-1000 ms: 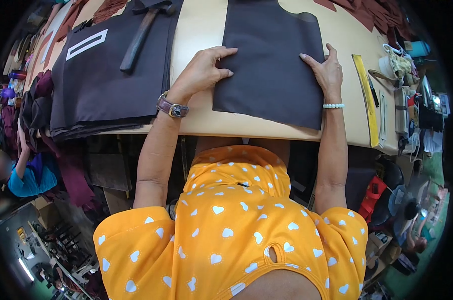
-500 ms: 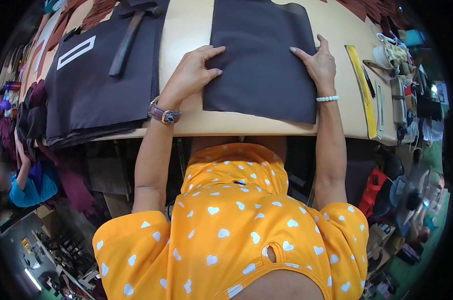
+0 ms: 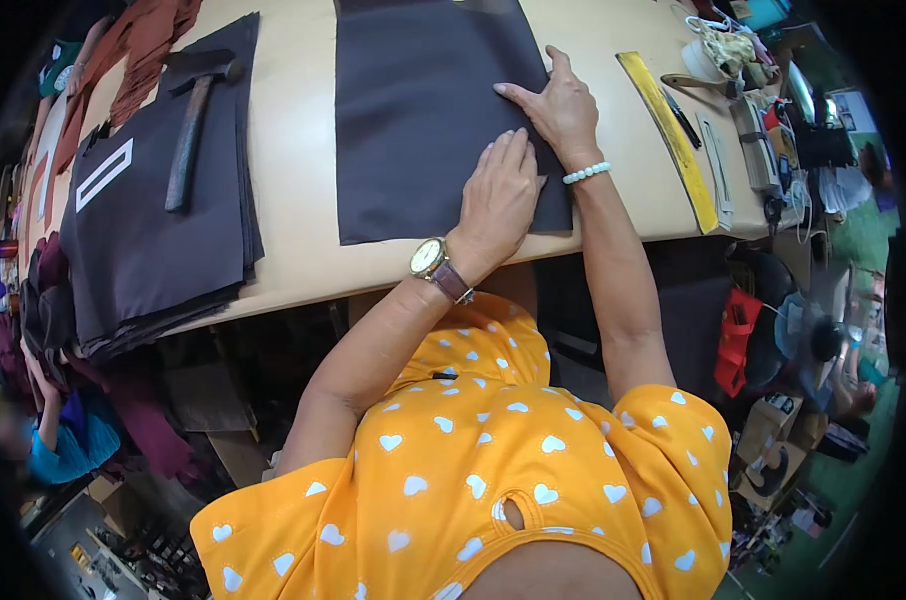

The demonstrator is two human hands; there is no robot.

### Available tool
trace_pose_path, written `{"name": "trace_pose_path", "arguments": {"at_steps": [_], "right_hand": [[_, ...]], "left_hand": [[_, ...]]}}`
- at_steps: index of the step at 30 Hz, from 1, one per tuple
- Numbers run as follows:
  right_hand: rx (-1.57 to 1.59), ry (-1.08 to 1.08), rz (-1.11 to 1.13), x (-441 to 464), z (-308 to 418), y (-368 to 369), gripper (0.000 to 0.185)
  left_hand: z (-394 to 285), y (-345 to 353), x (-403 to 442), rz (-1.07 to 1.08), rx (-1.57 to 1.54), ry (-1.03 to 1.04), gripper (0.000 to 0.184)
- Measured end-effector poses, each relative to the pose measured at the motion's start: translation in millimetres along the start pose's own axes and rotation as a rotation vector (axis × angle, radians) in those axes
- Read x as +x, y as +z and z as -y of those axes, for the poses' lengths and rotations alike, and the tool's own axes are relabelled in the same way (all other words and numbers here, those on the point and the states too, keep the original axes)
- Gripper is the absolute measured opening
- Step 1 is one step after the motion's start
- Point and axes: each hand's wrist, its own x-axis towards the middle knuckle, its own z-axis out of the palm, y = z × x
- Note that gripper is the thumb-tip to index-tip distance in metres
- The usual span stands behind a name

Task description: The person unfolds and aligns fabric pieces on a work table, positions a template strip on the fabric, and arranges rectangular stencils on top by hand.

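A dark fabric piece (image 3: 413, 130) lies flat on the pale table (image 3: 293, 150). My left hand (image 3: 500, 190), with a watch at its wrist, rests palm down on the fabric's lower right part, its fingers stretched out. Just above and to the right, my right hand (image 3: 563, 112) touches the fabric's right edge, thumb and fingers spread apart. Neither hand grips anything. To the left is a stack of dark fabric pieces (image 3: 153, 240), with a hammer (image 3: 188, 140) and a white rectangular frame (image 3: 104, 176) on top.
A yellow ruler (image 3: 668, 140), a black pen (image 3: 683, 118) and a handled tool (image 3: 693, 82) lie to the right. Rust-coloured fabric (image 3: 143, 60) is at the back left. Another person in a blue top (image 3: 73, 440) is at the far left.
My left hand has moved from the fabric's left edge across to its right part and lies flat. The view has shifted, so the table's contents appear further left.
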Motion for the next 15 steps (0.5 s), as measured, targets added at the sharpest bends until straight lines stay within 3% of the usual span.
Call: {"name": "trace_pose_path", "arguments": {"at_steps": [4,7,9,11,13,15], "right_hand": [[0.125,-0.03,-0.039,-2.3,-6.3,-2.7,0.076],[0.684,0.037,-0.066,-24.8,-16.5,-22.3,0.057],[0.748,-0.112,-0.046,-53.9,-38.1,-35.9,0.041],[0.699,-0.121,0.166,-94.6,-41.1,-64.8,0.038],[0.16,-0.371,0.275,-120.5,-49.6,-77.4,0.041],[0.189,-0.365,0.327,-119.3,-50.0,-80.3,0.043]], "left_hand": [[-1.1,-2.3,-1.6,0.106,0.126,0.028,0.065],[-2.4,-4.3,-3.2,0.146,0.146,0.02,0.081],[-3.7,-4.7,-2.7,0.161,0.146,0.01,0.082],[-4.6,-5.3,-2.8,0.181,0.145,-0.003,0.083],[-3.3,-4.3,-3.1,0.181,0.154,0.008,0.083],[-3.7,-5.2,-2.6,0.18,0.136,0.01,0.083]]}}
